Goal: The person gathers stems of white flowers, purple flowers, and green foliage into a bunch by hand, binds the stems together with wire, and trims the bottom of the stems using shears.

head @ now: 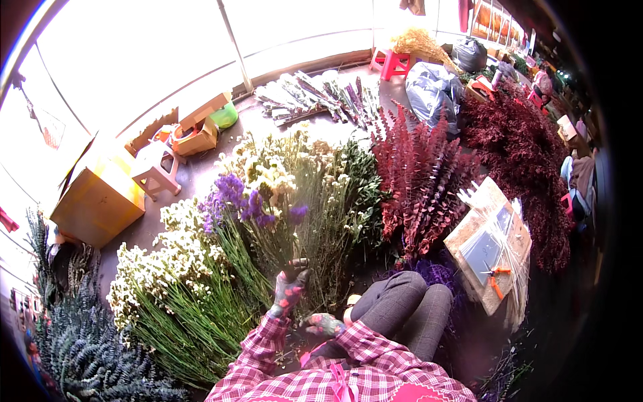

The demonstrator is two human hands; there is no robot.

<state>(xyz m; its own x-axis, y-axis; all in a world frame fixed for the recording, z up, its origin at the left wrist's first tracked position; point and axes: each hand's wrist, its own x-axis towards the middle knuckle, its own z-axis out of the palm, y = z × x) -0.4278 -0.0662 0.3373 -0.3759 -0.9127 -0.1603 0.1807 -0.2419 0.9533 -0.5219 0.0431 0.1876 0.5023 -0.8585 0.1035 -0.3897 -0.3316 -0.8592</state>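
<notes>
My left hand (290,291), in a patterned glove, is closed around the thin stems of a flower bunch (294,241). The bunch rises away from me, with a purple head (298,215) near its top. Lower and to the right is my right hand (324,324), gloved too, its fingers pointing left beneath the stems. Whether anything lies between those fingers is not clear. Around the left hand lie long-stemmed white flowers (166,261), purple statice-like flowers (231,193) and cream flowers (271,176).
Dark red eucalyptus-like branches (417,176) stand ahead right. Beside my knees, a board (464,238) carries white ties and orange-handled pliers (497,281). Blue-grey foliage (100,346) fills the lower left. A cardboard box (100,196) and plastic stool (159,168) stand farther left.
</notes>
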